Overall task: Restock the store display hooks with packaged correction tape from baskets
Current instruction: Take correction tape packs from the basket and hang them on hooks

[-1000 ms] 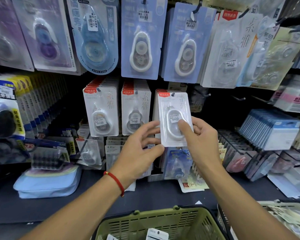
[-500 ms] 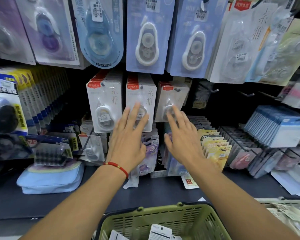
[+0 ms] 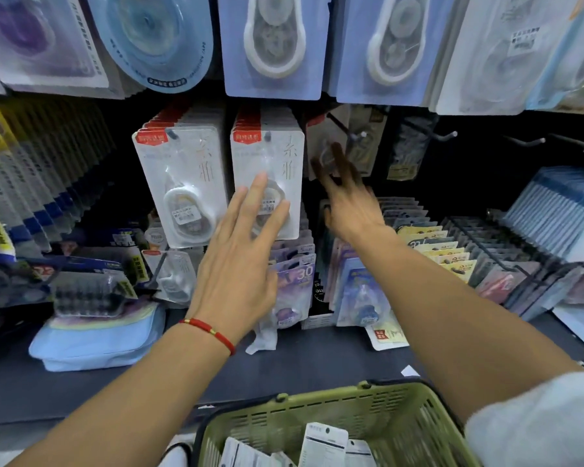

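Our left fingers (image 3: 262, 200) lie straight on the middle pack (image 3: 267, 156), holding nothing. Right hand (image 3: 348, 203) reaches, fingers spread and blurred, toward a deep-set pack (image 3: 321, 143) behind its bare hook (image 3: 348, 131). More packs (image 3: 324, 443) fill the basket (image 3: 284, 419) below.

I'm in a stationery shop. Ahead of my hands (image 3: 236, 264), carded correction tape packs (image 3: 267, 176) hang in dense rows on display hooks (image 3: 447, 134), with larger blue blister packs (image 3: 273, 45) hung above them. To the right of my hands, more carded goods stand filed in wire racks (image 3: 486, 237). Below my arms sits a green shopping basket (image 3: 317, 419) holding more packs.
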The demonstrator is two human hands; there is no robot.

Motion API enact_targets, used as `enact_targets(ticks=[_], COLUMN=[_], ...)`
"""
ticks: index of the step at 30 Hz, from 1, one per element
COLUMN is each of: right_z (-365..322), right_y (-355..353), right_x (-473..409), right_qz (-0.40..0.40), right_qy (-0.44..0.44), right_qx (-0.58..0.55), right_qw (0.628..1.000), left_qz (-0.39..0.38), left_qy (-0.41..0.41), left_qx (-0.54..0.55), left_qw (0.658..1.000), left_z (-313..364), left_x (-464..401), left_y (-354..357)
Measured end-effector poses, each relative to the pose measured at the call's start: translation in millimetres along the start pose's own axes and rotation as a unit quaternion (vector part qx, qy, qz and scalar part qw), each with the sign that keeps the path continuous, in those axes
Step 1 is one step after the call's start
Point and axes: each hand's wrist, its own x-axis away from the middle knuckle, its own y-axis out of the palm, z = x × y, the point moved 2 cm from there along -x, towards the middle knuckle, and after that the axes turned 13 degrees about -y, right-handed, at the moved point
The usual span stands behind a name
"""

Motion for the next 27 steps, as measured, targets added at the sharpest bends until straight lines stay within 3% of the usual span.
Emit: enact_targets(ticks=[8, 11, 15, 18, 20, 23, 27], right_z=[-9.3, -15.8, -32.9, -53.1, -65.9, -85.2, -97.6], right_y=[-2.8, 18.0, 80.6, 139.7, 170.2, 200.5, 217.0], right_x=[108.8, 178.7, 263.0, 334.0, 379.8, 424.2, 431.2], right_qz=[0.034, -0.039, -0.302, -0.448, -0.497, -0.531, -0.486], right_qy=[-0.076, -0.048, -0.01, 0.056, 0.115, 0.151, 0.18], right_qx=[-0.13, -0.205, -0.26, -0.287, -0.294, -0.283, -0.253], right_qw=[0.988, 0.977, 0.917, 0.845, 0.808, 0.785, 0.817], left_qz=[0.021, 0.0, -0.15, -0.319, -0.385, -0.457, -0.535], left_qy=[0.044, 0.07, 0.115, 0.049, 0.004, -0.075, -0.132], left_qx=[-0.015, -0.02, -0.02, -0.019, -0.025, -0.057, -0.082], left_qw=[0.999, 0.997, 0.982, 0.946, 0.923, 0.884, 0.831], left_z=[-3.3, 1.6, 3.7, -9.0, -17.4, -27.8, -34.9], left_x=[8.4, 25.6, 86.1, 151.9, 192.0, 242.0, 276.7], left_y=[-5.9, -4.2, 25.6, 58.5, 81.4, 111.5, 134.4])
